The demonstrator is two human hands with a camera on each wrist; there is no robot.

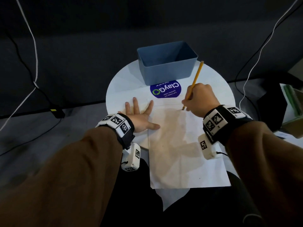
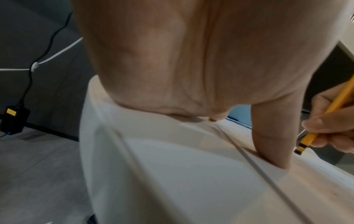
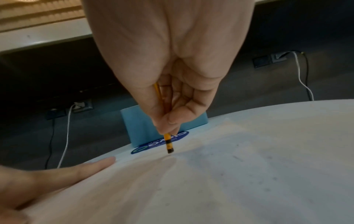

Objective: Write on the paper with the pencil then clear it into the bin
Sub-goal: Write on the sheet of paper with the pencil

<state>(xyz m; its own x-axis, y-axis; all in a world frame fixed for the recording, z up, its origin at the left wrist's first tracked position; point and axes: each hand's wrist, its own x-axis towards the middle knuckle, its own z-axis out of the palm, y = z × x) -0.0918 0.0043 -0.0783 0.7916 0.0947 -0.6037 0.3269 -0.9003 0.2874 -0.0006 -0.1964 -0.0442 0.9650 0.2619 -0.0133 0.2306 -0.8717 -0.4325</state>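
Dim room, soft shadows, wrist views blurry

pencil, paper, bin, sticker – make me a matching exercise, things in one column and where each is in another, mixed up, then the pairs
Things:
1. pencil
2. paper
3. bin
4. sticker

Places:
A. at the far edge of the table, nothing in it
B. gripped in the right hand
C. flat on the table under the left hand
D. stuck to the table between bin and paper

Pairs: 1-B, 2-C, 3-A, 4-D

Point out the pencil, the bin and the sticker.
pencil (image 1: 196, 77): head view, yellow shaft above the right hand.
blue bin (image 1: 167, 74): head view, near outer wall.
purple sticker (image 1: 170, 90): head view, round label's middle.
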